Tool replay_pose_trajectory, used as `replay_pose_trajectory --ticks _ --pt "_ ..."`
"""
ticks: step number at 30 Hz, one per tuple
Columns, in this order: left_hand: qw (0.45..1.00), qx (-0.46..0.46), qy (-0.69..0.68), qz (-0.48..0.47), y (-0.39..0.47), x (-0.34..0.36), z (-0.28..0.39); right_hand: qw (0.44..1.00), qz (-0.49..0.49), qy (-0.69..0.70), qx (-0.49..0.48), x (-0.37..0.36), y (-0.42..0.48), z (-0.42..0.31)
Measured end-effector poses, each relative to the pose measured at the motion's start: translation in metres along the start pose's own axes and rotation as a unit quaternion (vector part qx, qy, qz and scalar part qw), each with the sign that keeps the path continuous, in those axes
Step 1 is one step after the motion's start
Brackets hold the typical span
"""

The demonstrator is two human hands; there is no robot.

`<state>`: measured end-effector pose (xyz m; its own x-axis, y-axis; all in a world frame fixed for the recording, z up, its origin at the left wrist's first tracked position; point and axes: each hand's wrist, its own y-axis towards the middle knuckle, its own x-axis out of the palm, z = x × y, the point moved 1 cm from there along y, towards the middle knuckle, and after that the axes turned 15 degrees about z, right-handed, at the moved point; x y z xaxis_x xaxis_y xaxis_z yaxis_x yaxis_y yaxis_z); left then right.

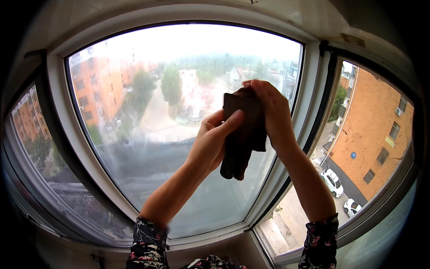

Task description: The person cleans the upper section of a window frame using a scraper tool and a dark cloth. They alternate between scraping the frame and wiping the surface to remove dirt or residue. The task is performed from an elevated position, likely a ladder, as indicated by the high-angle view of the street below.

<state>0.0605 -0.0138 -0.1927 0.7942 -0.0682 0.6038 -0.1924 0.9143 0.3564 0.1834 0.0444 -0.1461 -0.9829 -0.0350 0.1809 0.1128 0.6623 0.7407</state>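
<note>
In front of the middle window pane [168, 148], both hands are raised around a dark, flat-edged piece [240, 102] that looks like a scraper blade; backlight hides its detail. My left hand [215, 134] grips it from the left, thumb pressed flat on its face. A dark brown cloth [258, 141] hangs beside and below it, with a rounded, handle-like end [227, 169] at the bottom. My right hand [273, 109] closes over the cloth's upper right side, fingers bent across the top. The pane bears whitish smears, mostly at the left and lower middle.
A white frame [57, 87] surrounds the middle pane. The right-hand window [336, 208] looks down from a height on parked white cars [332, 181] and an orange building [376, 134]. Another window [37, 141] with a dark edge stands at the left. A sill [208, 240] runs below.
</note>
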Motion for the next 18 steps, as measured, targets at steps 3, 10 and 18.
replay_pose_trajectory --ticks 3,10,18 --pt "0.995 0.057 -0.048 0.063 -0.003 -0.008 -0.002 0.931 0.091 -0.182 -0.302 -0.017 -0.03 0.0" --pt "0.989 0.118 -0.058 0.074 -0.013 -0.011 -0.016 0.965 -0.161 -0.12 -0.167 -0.004 -0.068 0.009" --pt "0.974 0.198 -0.015 0.109 -0.023 -0.025 -0.013 0.952 -0.126 -0.153 -0.233 -0.015 -0.063 0.01"
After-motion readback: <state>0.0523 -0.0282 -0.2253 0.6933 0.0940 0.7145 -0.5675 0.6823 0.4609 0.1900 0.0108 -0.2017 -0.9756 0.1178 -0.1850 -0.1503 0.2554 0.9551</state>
